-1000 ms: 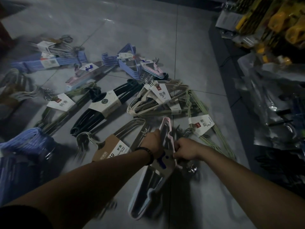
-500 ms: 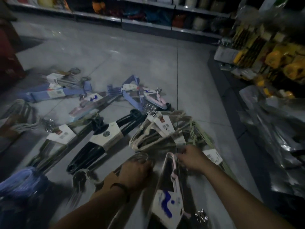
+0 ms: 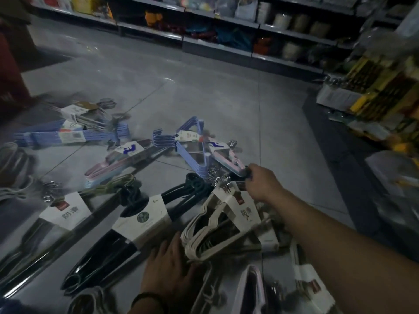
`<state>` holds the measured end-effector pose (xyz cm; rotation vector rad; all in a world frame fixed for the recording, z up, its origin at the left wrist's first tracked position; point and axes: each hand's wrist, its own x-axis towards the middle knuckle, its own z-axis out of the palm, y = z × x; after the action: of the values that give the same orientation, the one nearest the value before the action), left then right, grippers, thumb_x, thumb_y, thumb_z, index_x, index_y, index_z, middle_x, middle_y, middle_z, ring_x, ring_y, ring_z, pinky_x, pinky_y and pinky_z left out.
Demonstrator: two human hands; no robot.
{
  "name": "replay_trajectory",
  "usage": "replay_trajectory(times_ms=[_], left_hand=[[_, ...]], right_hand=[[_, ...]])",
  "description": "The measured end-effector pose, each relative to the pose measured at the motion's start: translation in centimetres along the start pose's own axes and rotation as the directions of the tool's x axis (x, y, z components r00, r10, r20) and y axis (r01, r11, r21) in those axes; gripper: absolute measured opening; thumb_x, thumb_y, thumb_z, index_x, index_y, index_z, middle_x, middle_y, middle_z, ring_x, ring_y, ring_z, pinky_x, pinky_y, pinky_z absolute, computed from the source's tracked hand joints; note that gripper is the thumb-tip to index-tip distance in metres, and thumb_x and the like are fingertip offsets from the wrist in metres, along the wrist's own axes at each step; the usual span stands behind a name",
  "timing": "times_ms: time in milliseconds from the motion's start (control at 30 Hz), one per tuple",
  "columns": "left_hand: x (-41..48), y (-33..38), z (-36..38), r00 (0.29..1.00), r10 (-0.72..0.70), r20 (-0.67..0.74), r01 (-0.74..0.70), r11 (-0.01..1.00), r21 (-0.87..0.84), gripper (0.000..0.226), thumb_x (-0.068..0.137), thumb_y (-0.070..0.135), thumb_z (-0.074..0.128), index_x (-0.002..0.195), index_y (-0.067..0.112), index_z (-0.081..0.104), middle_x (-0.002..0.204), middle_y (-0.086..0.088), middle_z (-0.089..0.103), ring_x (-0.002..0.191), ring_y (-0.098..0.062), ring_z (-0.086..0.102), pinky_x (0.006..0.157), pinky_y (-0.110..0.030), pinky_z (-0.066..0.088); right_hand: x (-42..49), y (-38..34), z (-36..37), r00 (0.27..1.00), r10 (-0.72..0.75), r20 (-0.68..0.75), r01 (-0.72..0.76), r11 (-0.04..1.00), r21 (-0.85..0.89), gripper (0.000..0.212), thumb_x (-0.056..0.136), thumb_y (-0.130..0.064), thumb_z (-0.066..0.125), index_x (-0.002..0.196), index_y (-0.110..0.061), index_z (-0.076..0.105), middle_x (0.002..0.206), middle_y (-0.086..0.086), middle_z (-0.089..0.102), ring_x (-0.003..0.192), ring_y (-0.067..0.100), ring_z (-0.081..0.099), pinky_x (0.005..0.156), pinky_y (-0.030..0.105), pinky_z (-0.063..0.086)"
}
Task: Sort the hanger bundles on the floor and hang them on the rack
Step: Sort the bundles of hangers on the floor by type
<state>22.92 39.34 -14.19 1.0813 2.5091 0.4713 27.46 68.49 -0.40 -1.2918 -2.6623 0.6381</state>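
Several labelled hanger bundles lie on the grey tile floor (image 3: 226, 105). My right hand (image 3: 260, 184) reaches forward and its fingers curl round the near end of a pink bundle (image 3: 224, 152) next to a blue bundle (image 3: 192, 152). My left hand (image 3: 170, 268), with a dark wristband, rests with spread fingers on the floor beside a cream bundle (image 3: 217, 225). A black bundle (image 3: 127, 236), a dark bundle with a white label (image 3: 63, 211), another pink bundle (image 3: 120, 159) and a long blue bundle (image 3: 65, 137) lie to the left. A pink bundle (image 3: 251, 291) lies at the bottom edge.
Store shelves (image 3: 226, 26) with goods run along the back. Yellow packaged goods (image 3: 385, 91) and clear plastic-wrapped items (image 3: 394, 168) line the right side. A red object (image 3: 11, 82) stands at far left. No rack is in view.
The view has tilted up toward the shelves. Both hands let go of the near pink bundle, which now lies at the bottom; my right hand reached forward to the far pink bundle.
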Motion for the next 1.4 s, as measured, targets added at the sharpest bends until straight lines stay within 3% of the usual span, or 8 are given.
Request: replay_trajectory(times_ms=[267, 400, 533, 900, 1000, 1133, 1300, 1400], left_hand=[[2.1, -1.8, 2.0, 0.988, -0.026, 0.155, 0.015, 0.997, 0.071, 0.089, 0.095, 0.082, 0.020, 0.164, 0.041, -0.016, 0.176, 0.009, -0.008, 0.163, -0.027, 0.002, 0.129, -0.057, 0.006], [2.3, -1.9, 2.3, 0.989, -0.004, 0.150, -0.006, 0.998, 0.068, 0.085, 0.098, 0.078, 0.023, 0.163, 0.042, -0.018, 0.176, 0.007, -0.012, 0.163, -0.028, -0.004, 0.128, -0.057, 0.003], [2.3, -1.9, 2.2, 0.987, 0.000, 0.162, -0.010, 0.998, 0.060, 0.081, 0.101, 0.074, 0.023, 0.163, 0.042, -0.018, 0.176, 0.007, -0.014, 0.163, -0.028, -0.005, 0.128, -0.057, 0.002], [2.3, -1.6, 1.5, 0.977, -0.026, 0.212, 0.015, 0.998, 0.054, 0.086, 0.097, 0.080, 0.022, 0.166, 0.042, -0.011, 0.176, 0.011, -0.011, 0.163, -0.027, -0.003, 0.128, -0.055, 0.001], [2.5, -1.5, 0.9, 0.973, -0.010, 0.229, 0.003, 1.000, 0.031, 0.088, 0.095, 0.083, 0.025, 0.166, 0.043, -0.009, 0.176, 0.012, -0.010, 0.163, -0.026, -0.002, 0.128, -0.055, 0.002], [2.9, -2.3, 0.7, 0.961, -0.048, 0.274, 0.040, 0.999, 0.035, 0.088, 0.095, 0.083, 0.025, 0.166, 0.043, -0.007, 0.176, 0.011, -0.009, 0.163, -0.028, 0.001, 0.128, -0.055, 0.005], [2.8, -1.6, -0.6, 0.950, -0.031, 0.311, 0.025, 0.999, 0.023, 0.093, 0.094, 0.083, 0.032, 0.167, 0.039, -0.006, 0.176, 0.009, -0.011, 0.163, -0.030, 0.003, 0.129, -0.059, 0.008], [2.6, -1.6, -1.3, 0.952, 0.007, 0.305, -0.008, 1.000, 0.004, 0.103, 0.090, 0.075, 0.055, 0.169, 0.035, 0.002, 0.177, 0.003, -0.005, 0.162, -0.031, 0.006, 0.129, -0.058, 0.009]], right_hand=[[8.1, 0.5, 3.5, 0.987, 0.076, 0.141, -0.038, 0.966, -0.255, 0.073, 0.090, -0.013, 0.070, 0.154, -0.032, 0.041, 0.125, 0.014, 0.063, 0.096, 0.032, 0.065, 0.083, 0.043, 0.061], [9.4, 0.9, 4.5, 0.962, 0.117, 0.245, -0.034, 0.947, -0.321, 0.071, 0.090, -0.019, 0.072, 0.152, -0.017, 0.038, 0.126, 0.016, 0.063, 0.102, 0.032, 0.065, 0.091, 0.048, 0.059], [10.3, 1.7, 5.1, 0.955, 0.133, 0.264, -0.032, 0.934, -0.355, 0.084, 0.081, -0.033, 0.075, 0.154, -0.023, 0.033, 0.132, 0.015, 0.061, 0.108, 0.037, 0.062, 0.095, 0.050, 0.056], [9.3, 0.1, 4.5, 0.997, 0.017, 0.081, 0.015, 0.925, -0.379, 0.041, 0.094, -0.020, 0.070, 0.132, -0.023, 0.053, 0.104, 0.009, 0.064, 0.086, 0.029, 0.064, 0.076, 0.037, 0.057], [9.4, -2.2, 0.0, 0.998, -0.007, -0.055, -0.008, 0.964, -0.265, 0.032, 0.097, -0.013, 0.064, 0.126, -0.014, 0.053, 0.116, 0.020, 0.064, 0.096, 0.038, 0.063, 0.073, 0.033, 0.045], [7.0, -5.2, -3.1, 0.991, 0.027, -0.130, -0.010, 0.992, 0.128, 0.024, 0.104, -0.028, 0.050, 0.117, -0.013, 0.062, 0.119, 0.017, 0.067, 0.101, 0.040, 0.067, 0.087, 0.045, 0.058], [-5.3, -5.3, -3.3, 0.908, 0.236, -0.346, -0.051, 0.883, 0.467, 0.014, 0.111, -0.024, 0.045, 0.111, -0.018, 0.058, 0.106, 0.001, 0.061, 0.086, 0.018, 0.060, 0.051, 0.014, 0.040], [-12.1, -3.2, -0.7, 0.888, 0.191, -0.418, 0.077, 0.835, 0.545, 0.003, 0.109, -0.025, 0.051, 0.110, -0.025, 0.054, 0.108, -0.003, 0.062, 0.086, 0.007, 0.064, 0.051, 0.014, 0.049]])
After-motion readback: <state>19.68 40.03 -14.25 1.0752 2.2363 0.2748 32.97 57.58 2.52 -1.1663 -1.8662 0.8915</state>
